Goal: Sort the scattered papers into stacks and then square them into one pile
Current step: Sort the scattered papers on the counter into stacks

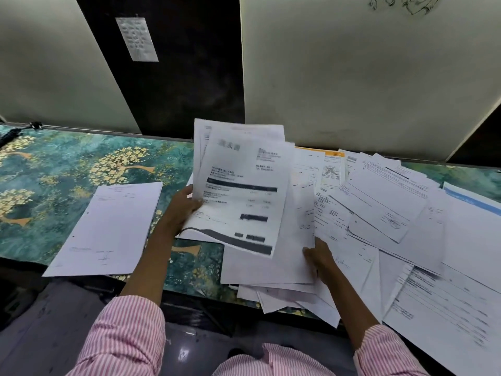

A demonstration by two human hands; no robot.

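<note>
The person is in the middle of the sorting step. The left hand point(184, 204) grips the left edge of a bundle of papers point(241, 191), thumb on top, and holds it tilted up above the table point(67, 164). The right hand point(318, 257) pinches the lower right edge of the same bundle, with the fingers curled under a plain sheet. The sheets in this bundle are fanned and not aligned.

To the left lies one neat stack point(108, 229), flat on the table and apart from the rest. To the right, many loose papers point(379, 213) overlap each other in all directions, so I judge that most of the work is not yet done.

The next move, I think, calls for choosing where the top sheet belongs and laying it down without letting the others slide out. The loose grip on the fanned sheets could let some slip.

About writing: the top sheet has a heading of a few large characters and dark bars, but all is too blurred to read. One sheet has an orange header point(325, 153), another a blue band point(471, 202). A small note point(137, 39) hangs on the dark panel, unreadable.
</note>
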